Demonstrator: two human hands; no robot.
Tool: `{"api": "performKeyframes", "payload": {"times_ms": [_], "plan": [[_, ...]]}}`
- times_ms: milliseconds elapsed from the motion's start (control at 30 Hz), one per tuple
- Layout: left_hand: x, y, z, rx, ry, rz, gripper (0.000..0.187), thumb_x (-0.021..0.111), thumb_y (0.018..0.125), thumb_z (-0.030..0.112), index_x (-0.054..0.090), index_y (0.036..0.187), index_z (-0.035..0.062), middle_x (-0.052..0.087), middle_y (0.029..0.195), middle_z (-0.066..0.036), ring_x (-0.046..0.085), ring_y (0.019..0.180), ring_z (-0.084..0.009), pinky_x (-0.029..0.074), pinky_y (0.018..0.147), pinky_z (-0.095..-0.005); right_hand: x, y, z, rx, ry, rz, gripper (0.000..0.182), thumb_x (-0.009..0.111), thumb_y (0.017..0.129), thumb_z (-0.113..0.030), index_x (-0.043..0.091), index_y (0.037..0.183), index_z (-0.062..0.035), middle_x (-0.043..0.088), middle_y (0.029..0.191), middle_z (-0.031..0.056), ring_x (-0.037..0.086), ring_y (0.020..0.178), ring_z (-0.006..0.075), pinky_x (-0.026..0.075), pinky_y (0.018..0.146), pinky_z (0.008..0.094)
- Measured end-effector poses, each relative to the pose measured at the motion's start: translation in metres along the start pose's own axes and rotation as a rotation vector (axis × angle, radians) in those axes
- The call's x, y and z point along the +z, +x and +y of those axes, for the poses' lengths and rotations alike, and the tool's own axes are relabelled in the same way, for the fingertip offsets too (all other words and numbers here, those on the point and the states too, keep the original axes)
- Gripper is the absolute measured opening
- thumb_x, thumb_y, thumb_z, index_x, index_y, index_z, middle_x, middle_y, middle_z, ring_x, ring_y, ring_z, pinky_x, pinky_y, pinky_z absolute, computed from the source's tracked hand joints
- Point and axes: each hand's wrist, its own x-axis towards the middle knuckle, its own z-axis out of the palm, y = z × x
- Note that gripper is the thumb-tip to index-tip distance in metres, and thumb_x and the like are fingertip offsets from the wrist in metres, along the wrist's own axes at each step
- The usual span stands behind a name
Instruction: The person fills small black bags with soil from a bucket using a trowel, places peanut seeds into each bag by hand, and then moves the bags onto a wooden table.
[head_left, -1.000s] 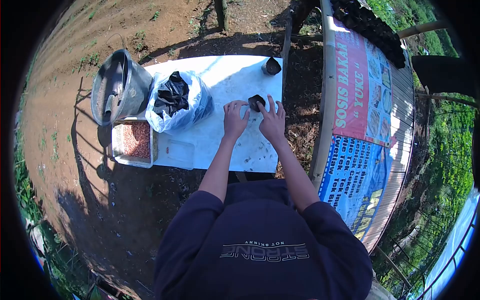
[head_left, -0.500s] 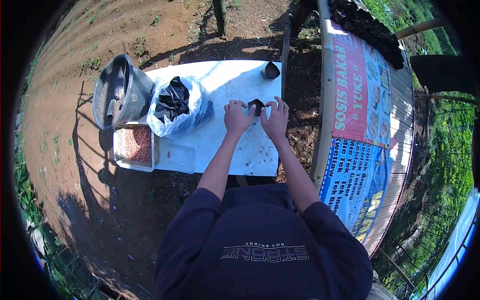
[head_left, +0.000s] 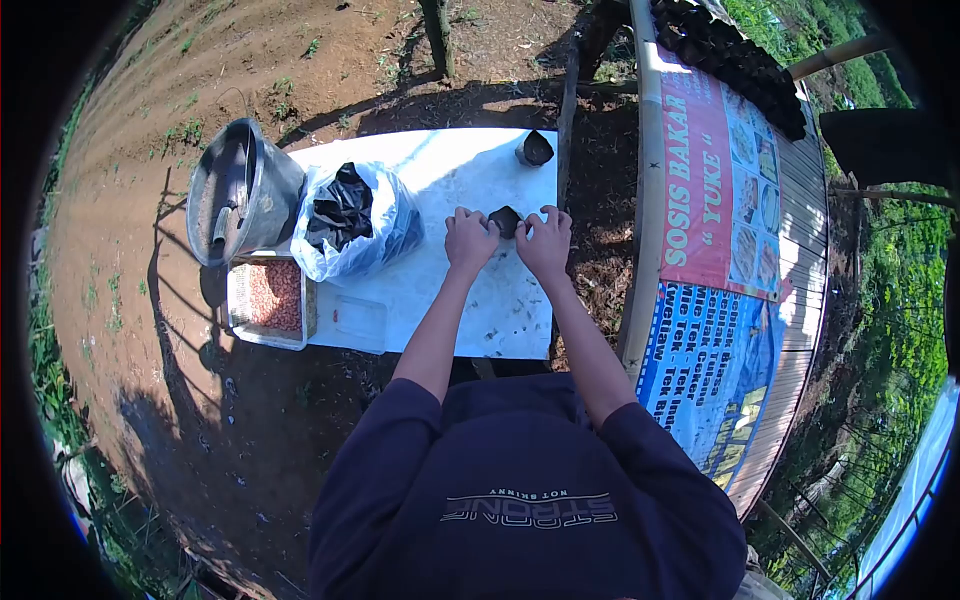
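Note:
A small black plastic planting bag (head_left: pixel 506 219) stands on the white tabletop (head_left: pixel 465 315), its dark opening facing up. My left hand (head_left: pixel 469 240) pinches the left side of its rim, with the fingers curled. On the opposite side, my right hand (head_left: pixel 545 241) grips the rim between thumb and fingers. The bag's lower part is hidden, and its contents are too dark to make out. Farther back, near the table's far right corner, a second black planting bag (head_left: pixel 537 149) stands upright, apart from both hands.
Left of my hands sits a whitish plastic sack (head_left: pixel 398 225) of black plastic bags. Beyond it is a grey bucket (head_left: pixel 268 190) with a tool inside. A basket of reddish seeds (head_left: pixel 272 297) and a clear tray (head_left: pixel 360 323) lie nearer. A banner-covered wall (head_left: pixel 697 180) borders the right.
My thumbs have come up from the bag's mouth to its rim, and both hands have closed in on its sides. The whole view has shifted slightly.

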Motion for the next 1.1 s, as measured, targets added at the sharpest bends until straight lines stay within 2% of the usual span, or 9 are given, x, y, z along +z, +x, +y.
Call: {"api": "performKeyframes", "payload": {"times_ms": [133,233,333,433,533,633,733,933,1100], "plan": [[-0.002,-0.003,-0.013,0.06,-0.11,0.078,0.029,0.07,0.087,0.036,0.066,0.084,0.0074,0.057,0.113,-0.011,0.054,0.109,-0.0324,0.052,0.087,-0.0468,-0.005,-0.002,0.011,-0.101,0.215,0.102,0.019,0.063,0.09,-0.024,0.067,0.101,-0.0088,0.057,0.123,0.0134,0.049,0.118,0.038,0.044,0.096,0.0492],[-0.008,-0.01,-0.009,0.018,-0.117,0.044,0.031,0.068,0.089,0.039,0.067,0.085,0.0084,0.059,0.115,-0.011,0.057,0.11,-0.0332,0.051,0.089,-0.0479,-0.015,-0.006,0.021,-0.073,0.248,-0.013,0.023,0.064,0.091,-0.023,0.066,0.109,-0.0094,0.063,0.116,0.0127,0.057,0.108,0.0349,0.047,0.091,0.0478],[-0.011,-0.009,-0.004,-0.017,-0.06,-0.018,0.031,0.068,0.09,0.039,0.067,0.084,0.009,0.06,0.116,-0.012,0.059,0.109,-0.0337,0.051,0.089,-0.0484,-0.013,-0.004,0.016,-0.04,0.306,0.017,0.022,0.066,0.09,-0.026,0.067,0.103,-0.0091,0.067,0.104,0.0109,0.062,0.098,0.0326,0.049,0.084,0.0472],[-0.006,-0.006,-0.002,-0.031,-0.026,-0.022,0.028,0.067,0.09,0.036,0.068,0.084,0.0087,0.062,0.114,-0.013,0.06,0.107,-0.0341,0.051,0.088,-0.0484,-0.012,-0.003,0.007,0.117,0.274,-0.009,0.021,0.067,0.089,-0.029,0.068,0.095,-0.0091,0.067,0.096,0.0101,0.062,0.09,0.0318,0.049,0.077,0.0464],[-0.003,-0.003,0.0,-0.023,-0.034,-0.004,0.025,0.066,0.089,0.033,0.068,0.086,0.0082,0.063,0.112,-0.013,0.06,0.107,-0.0347,0.052,0.088,-0.0481,-0.005,-0.005,-0.002,0.067,0.13,0.026,0.019,0.067,0.088,-0.028,0.068,0.089,-0.009,0.065,0.092,0.009,0.06,0.087,0.0314,0.047,0.074,0.0462],[-0.002,0.001,-0.002,0.021,-0.018,-0.009,0.021,0.065,0.089,0.029,0.069,0.087,0.008,0.062,0.11,-0.011,0.06,0.104,-0.0331,0.052,0.085,-0.0457,0.003,-0.007,-0.011,0.104,-0.021,0.04,0.018,0.065,0.087,-0.026,0.068,0.089,-0.0081,0.063,0.088,0.0091,0.058,0.087,0.031,0.045,0.073,0.0464],[-0.006,0.004,-0.006,0.093,-0.007,-0.023,0.019,0.064,0.09,0.025,0.068,0.089,0.0068,0.061,0.108,-0.01,0.059,0.102,-0.0327,0.052,0.083,-0.0451,0.006,-0.01,-0.018,0.106,-0.033,0.08,0.017,0.063,0.086,-0.023,0.068,0.089,-0.0069,0.06,0.09,0.0094,0.056,0.091,0.031,0.044,0.075,0.0467],[-0.016,0.006,-0.013,0.3,-0.121,-0.072,0.017,0.06,0.095,0.019,0.061,0.095,0.0025,0.061,0.108,-0.014,0.056,0.104,-0.0347,0.047,0.09,-0.0454,-0.003,-0.018,-0.02,0.204,0.168,0.014,0.016,0.061,0.089,-0.021,0.068,0.089,-0.0072,0.058,0.101,0.0112,0.054,0.097,0.0305,0.044,0.081,0.0447],[-0.028,-0.007,0.0,0.426,-0.154,-0.094,0.014,0.061,0.094,0.017,0.06,0.092,0.0029,0.06,0.109,-0.012,0.055,0.105,-0.0336,0.046,0.09,-0.044,-0.036,-0.035,-0.024,0.231,0.154,0.079,0.015,0.064,0.086,-0.021,0.069,0.088,-0.0069,0.057,0.104,0.011,0.054,0.1,0.0302,0.045,0.084,0.0444]]}}
